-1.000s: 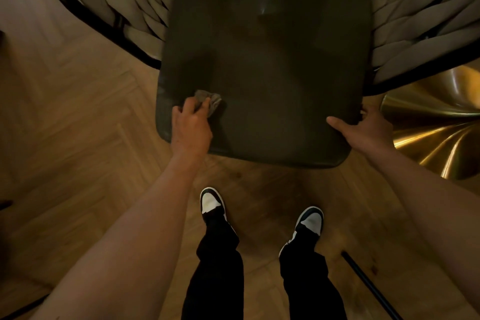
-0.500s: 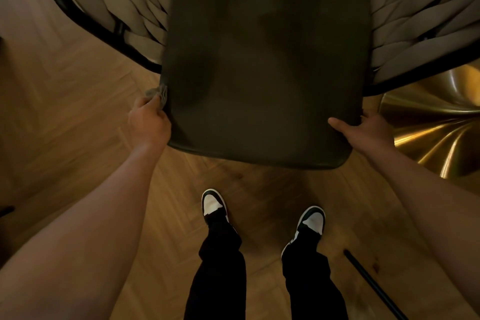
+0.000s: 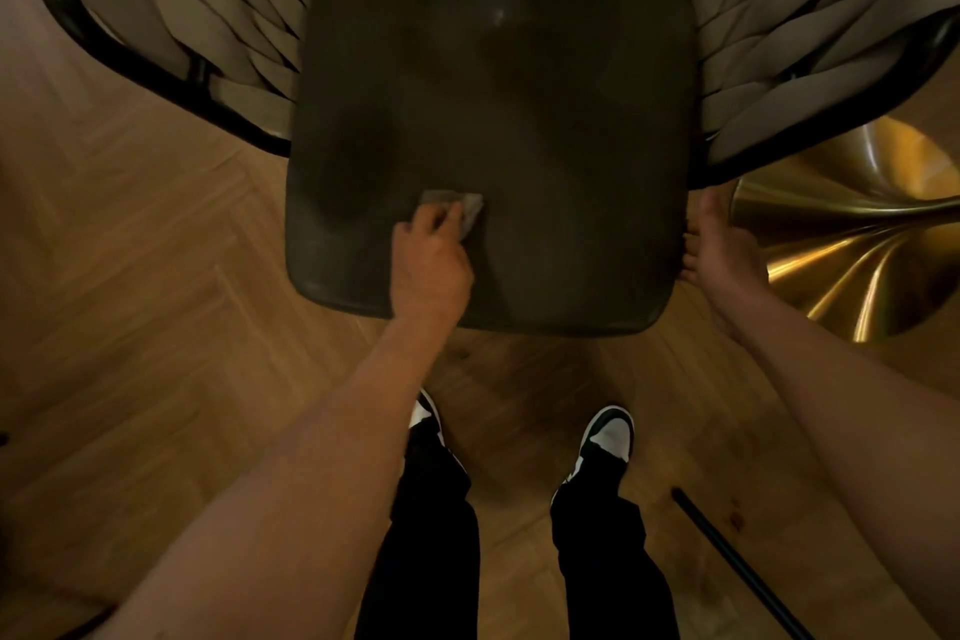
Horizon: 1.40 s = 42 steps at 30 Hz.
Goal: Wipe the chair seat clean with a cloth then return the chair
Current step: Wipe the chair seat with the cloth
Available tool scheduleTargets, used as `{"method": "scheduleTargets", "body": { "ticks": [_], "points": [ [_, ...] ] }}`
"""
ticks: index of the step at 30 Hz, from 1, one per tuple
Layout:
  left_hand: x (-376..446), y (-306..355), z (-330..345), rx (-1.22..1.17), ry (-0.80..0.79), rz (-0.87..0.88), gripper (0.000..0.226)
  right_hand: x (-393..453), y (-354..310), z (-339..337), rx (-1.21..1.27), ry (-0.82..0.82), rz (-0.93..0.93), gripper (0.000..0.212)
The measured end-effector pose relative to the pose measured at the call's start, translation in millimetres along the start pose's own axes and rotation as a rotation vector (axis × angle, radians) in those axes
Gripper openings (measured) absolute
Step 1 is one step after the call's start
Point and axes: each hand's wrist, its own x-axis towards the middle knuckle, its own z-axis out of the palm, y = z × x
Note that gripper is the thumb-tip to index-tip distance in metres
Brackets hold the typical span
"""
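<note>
Nearest the camera, two legs in black trousers stand on a herringbone wood floor, with black-and-white shoes pointed toward the chair. A thin black rod lies on the floor to the right of the right shoe.

Both bare forearms extend forward. The left hand rests on the front part of the chair seat, left of centre, with its fingers curled down over a small grey cloth. The cloth lies crumpled on the seat surface, and part of it shows beyond the fingertips.

The right hand sits at the seat's right edge near the front corner. Its fingertips touch the side of the seat; whether the fingers wrap under the edge cannot be told.

The seat is dark, smooth and rounded at the corners. Behind and beside it, woven beige straps fan out over a black frame. A polished gold base stands just right of the seat.
</note>
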Motion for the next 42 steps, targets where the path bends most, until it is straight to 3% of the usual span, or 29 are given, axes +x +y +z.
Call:
{"method": "scheduleTargets", "body": {
  "ticks": [5, 10, 13, 16, 21, 24, 28, 31, 38, 42],
  "points": [
    [-5.7, 81.6, 32.2, 0.021, -0.139, 0.151, 0.049, -20.2, -11.9, 0.8, 0.010, -0.020, 0.021, 0.097],
    [-20.8, 155.0, 59.9, 0.002, -0.257, 0.319, 0.047, -19.0, -18.3, 1.2, 0.006, 0.029, 0.041, 0.115],
    [-23.5, 178.0, 65.7, -0.009, -0.301, 0.362, 0.044, -28.1, -29.4, 1.9, -0.057, 0.030, 0.054, 0.089],
    [-20.5, 181.9, 61.9, 0.028, -0.326, 0.395, 0.041, -21.6, -22.6, 3.2, -0.077, 0.014, 0.045, 0.081],
    [-16.1, 163.2, 49.5, 0.129, -0.281, 0.469, 0.038, -9.7, -11.9, 3.0, -0.194, -0.030, -0.046, 0.071],
    [-12.8, 142.7, 36.2, 0.151, -0.272, 0.446, 0.040, -9.9, -14.8, 4.7, -0.222, -0.033, -0.115, 0.048],
    [-3.6, 106.4, 19.0, 0.214, -0.198, 0.426, 0.047, -12.8, -24.6, 13.1, -0.266, -0.068, -0.143, 0.070],
    [3.9, 66.7, 5.1, 0.205, -0.191, 0.256, 0.049, -11.7, -30.5, 19.9, -0.274, -0.067, -0.130, 0.082],
    [16.9, -25.4, -13.0, 0.287, -0.100, 0.137, 0.052, -11.3, -32.7, 27.1, -0.285, -0.039, -0.113, 0.083],
    [16.1, -58.3, -32.6, 0.242, -0.056, -0.044, 0.047, -15.2, -36.9, 27.7, -0.291, -0.021, -0.103, 0.084]
  ]
}}
